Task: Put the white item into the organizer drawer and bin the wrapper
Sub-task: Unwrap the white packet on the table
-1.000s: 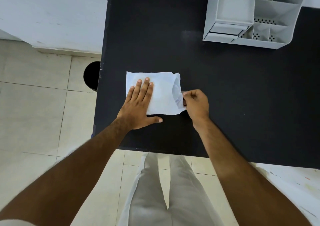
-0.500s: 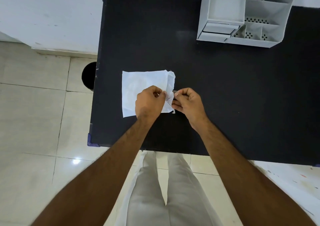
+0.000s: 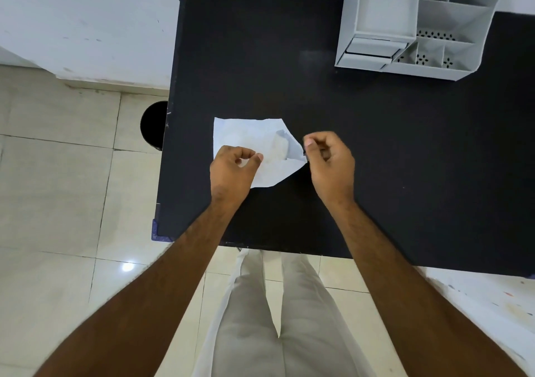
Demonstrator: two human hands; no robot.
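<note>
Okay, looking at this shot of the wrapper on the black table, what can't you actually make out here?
- White item: inside the wrapper, only a faint shape shows through the paper in the head view.
- Bin: the table edge hides its right part.
- Organizer: the top frame edge cuts off its back; the drawer is shut, contents unseen.
- Left hand, right hand: curled fingers hide exactly where they pinch the paper.

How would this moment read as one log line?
left hand: pinching wrapper | right hand: pulling wrapper's torn end | drawer: shut
</note>
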